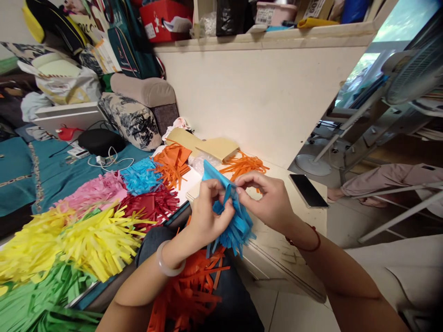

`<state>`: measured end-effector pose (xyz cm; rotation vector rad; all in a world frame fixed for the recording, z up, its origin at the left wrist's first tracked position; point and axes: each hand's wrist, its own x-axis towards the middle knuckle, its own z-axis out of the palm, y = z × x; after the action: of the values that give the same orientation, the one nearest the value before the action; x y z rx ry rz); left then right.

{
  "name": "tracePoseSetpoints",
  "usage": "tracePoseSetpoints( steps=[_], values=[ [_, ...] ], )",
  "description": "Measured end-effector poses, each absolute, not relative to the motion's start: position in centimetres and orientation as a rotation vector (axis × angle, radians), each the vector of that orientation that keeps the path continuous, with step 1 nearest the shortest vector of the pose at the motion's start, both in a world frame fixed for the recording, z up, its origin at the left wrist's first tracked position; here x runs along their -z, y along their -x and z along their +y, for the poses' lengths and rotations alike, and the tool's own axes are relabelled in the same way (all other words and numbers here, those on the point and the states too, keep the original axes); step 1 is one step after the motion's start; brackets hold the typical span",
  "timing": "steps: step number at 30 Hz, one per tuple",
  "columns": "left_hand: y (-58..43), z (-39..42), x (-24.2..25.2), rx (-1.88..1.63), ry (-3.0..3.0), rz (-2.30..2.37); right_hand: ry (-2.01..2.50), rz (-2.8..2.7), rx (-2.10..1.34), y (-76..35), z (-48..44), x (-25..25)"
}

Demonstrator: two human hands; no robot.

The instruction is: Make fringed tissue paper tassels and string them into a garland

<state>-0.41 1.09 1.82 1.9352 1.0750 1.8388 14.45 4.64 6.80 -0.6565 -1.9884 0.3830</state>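
Note:
Between both hands hangs a blue fringed paper tassel [238, 226], its strips pointing down and its uncut folded end sticking up at the upper left. My left hand [210, 210], with a pale bangle on the wrist, is closed on the tassel's left side. My right hand [266, 198], wearing a thin red cord bracelet, pinches its upper right edge between thumb and fingers. Orange fringed paper [194, 286] lies across my lap just below. Behind the hands, another orange tassel [244, 165] rests on the cream cabinet top.
Piles of yellow [100, 240], green [51, 295], pink [93, 191], blue and dark red fringe lie at the left. A smartphone [308, 190] rests at the cabinet's right edge. Tan card [218, 146] leans near the white panel. Another person's leg [380, 180] and a fan [415, 69] are at right.

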Motion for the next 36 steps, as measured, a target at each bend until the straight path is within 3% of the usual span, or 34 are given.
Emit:
tracePoseSetpoints(
  steps=[6,18,25,36],
  values=[
    [2.2,0.2,-3.4,-1.502,-1.911,0.908,0.707,-2.127,-0.081,-15.0,4.9,-8.3],
    [3.4,-1.2,-4.8,-1.261,-2.369,1.264,0.796,-2.337,-0.008,-13.0,4.8,-7.0],
    [5.6,-1.4,-6.1,-0.879,-2.599,1.185,0.976,-2.475,0.104,-13.5,6.7,-10.2],
    [7.6,-0.5,-5.1,-0.959,-2.586,1.496,1.017,-2.483,-0.034,-12.3,6.9,-9.4]
  ],
)
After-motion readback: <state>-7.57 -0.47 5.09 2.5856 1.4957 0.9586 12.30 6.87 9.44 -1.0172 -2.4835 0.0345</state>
